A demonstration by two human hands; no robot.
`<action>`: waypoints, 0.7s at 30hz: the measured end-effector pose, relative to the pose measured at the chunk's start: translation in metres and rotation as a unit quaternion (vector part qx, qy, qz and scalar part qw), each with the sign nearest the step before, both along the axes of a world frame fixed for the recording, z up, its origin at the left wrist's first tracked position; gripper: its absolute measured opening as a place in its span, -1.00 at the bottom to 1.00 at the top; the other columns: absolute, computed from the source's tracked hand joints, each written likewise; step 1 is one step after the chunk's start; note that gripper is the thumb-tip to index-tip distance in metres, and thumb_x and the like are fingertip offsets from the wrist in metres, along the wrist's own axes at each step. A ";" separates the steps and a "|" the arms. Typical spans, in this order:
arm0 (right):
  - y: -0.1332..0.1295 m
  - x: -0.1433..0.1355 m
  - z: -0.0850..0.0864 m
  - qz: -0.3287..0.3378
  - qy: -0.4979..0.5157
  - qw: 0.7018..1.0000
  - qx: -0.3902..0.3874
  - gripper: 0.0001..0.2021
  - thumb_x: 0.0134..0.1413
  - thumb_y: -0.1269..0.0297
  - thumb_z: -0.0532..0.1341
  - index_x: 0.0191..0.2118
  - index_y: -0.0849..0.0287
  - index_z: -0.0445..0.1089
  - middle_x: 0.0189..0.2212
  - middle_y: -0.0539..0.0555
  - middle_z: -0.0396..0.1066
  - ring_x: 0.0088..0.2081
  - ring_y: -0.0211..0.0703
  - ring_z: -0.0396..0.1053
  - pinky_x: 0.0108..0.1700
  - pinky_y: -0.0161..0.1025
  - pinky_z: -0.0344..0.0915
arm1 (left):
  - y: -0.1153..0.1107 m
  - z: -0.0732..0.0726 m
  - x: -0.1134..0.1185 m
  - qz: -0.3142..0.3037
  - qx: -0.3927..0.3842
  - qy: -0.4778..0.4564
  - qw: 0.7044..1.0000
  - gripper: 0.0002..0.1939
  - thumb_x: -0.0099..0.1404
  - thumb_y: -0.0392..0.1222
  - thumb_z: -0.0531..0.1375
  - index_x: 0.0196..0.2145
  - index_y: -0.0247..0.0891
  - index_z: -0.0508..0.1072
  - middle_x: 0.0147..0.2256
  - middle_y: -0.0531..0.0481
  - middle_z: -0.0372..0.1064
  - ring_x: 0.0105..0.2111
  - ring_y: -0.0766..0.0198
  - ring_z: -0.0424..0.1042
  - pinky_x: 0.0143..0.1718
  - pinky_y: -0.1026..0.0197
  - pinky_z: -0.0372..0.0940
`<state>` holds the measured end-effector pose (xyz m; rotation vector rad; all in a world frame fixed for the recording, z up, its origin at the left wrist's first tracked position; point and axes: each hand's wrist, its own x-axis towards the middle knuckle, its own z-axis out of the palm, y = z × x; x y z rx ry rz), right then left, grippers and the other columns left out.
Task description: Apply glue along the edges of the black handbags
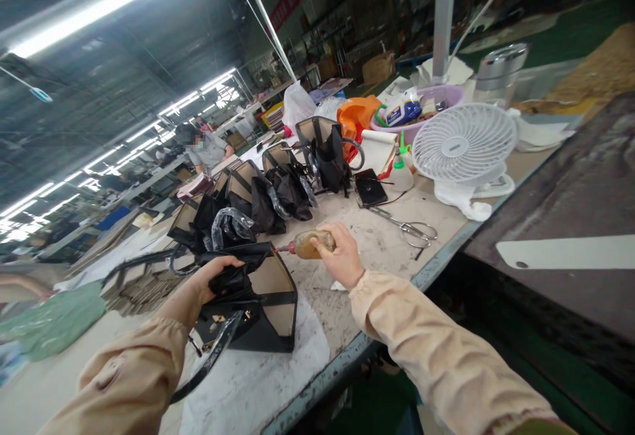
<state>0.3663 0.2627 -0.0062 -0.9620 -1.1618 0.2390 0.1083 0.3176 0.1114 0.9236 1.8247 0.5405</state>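
**Bench stock, glue bottle to bag**

Nearest me: one black bag (258,303) on the bench (377,243), my left hand (213,276) clenched on its top edge. My right hand (340,256) grips one glue bottle (307,244), long axis level, nozzle pointing left at the bag's rim, just beside it. Beyond: one pair of scissors (409,227), roughly five more bags (278,190), one white fan (464,144).

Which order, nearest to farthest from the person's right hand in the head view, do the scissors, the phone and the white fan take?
From the right hand:
1. Scissors, just right of it on the table.
2. Phone, farther back.
3. White fan, far right, at the table's edge.
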 end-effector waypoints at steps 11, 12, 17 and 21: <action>0.001 -0.002 0.003 0.000 0.025 1.000 -0.011 -0.89 0.09 0.27 0.24 -0.25 0.11 0.35 -0.32 0.02 0.36 -0.24 -0.15 0.31 -0.15 -0.22 0.27 | -0.001 0.000 0.002 -0.007 0.003 0.014 1.000 -0.77 0.13 -0.31 0.16 -0.65 -0.40 0.41 -0.71 -0.10 0.33 -0.79 0.32 0.26 -0.88 0.38 0.07; 0.000 -0.002 0.004 0.002 0.022 1.000 -0.017 -0.89 0.09 0.26 0.24 -0.25 0.11 0.35 -0.32 0.03 0.36 -0.24 -0.15 0.32 -0.15 -0.21 0.27 | -0.001 0.000 0.002 -0.010 0.004 0.017 1.000 -0.77 0.13 -0.30 0.17 -0.65 -0.40 0.41 -0.71 -0.10 0.33 -0.79 0.32 0.25 -0.88 0.38 0.06; -0.002 -0.004 0.006 0.002 0.044 0.998 -0.036 -0.89 0.09 0.24 0.22 -0.24 0.10 0.34 -0.30 0.04 0.37 -0.21 -0.13 0.33 -0.12 -0.18 0.27 | -0.002 0.000 0.000 -0.014 0.001 0.013 1.000 -0.77 0.13 -0.30 0.17 -0.65 -0.38 0.41 -0.70 -0.12 0.35 -0.78 0.32 0.26 -0.88 0.37 0.07; -0.001 -0.007 0.006 0.004 0.087 0.995 -0.058 -0.87 0.07 0.22 0.22 -0.25 0.10 0.34 -0.30 0.03 0.39 -0.21 -0.13 0.33 -0.10 -0.17 0.27 | -0.003 0.000 -0.001 -0.005 -0.005 0.010 1.000 -0.79 0.13 -0.31 0.18 -0.63 -0.40 0.42 -0.69 -0.11 0.35 -0.77 0.32 0.28 -0.85 0.36 0.13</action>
